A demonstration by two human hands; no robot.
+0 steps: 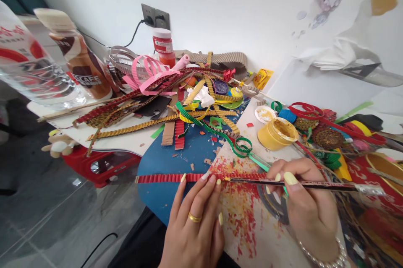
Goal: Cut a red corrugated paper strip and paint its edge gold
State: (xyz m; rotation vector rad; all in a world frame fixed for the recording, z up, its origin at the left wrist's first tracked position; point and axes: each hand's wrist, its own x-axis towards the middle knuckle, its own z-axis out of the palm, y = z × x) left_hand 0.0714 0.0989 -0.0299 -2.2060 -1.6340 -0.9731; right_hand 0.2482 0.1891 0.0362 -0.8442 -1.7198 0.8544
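Note:
A long red corrugated strip (163,178) lies across the blue board (157,154) and the paint-stained paper (239,226). My left hand (197,222), with a gold ring, lies with its fingers stretched out and the fingertips on the strip. My right hand (302,194) pinches a dark paintbrush (333,186). The brush's tip, with yellow on it, points left and touches or hovers just over the strip beside my left fingertips. Behind my right hand stands an open jar of yellow paint (273,136), its lid (265,113) next to it.
Corrugated strips and pink curls (151,75) are heaped at the back. A water bottle (34,62) and a coffee bottle (78,60) stand at the left. A red paint jar (163,45) stands near the wall. Coils and scraps crowd the right. A red stool (100,165) is below.

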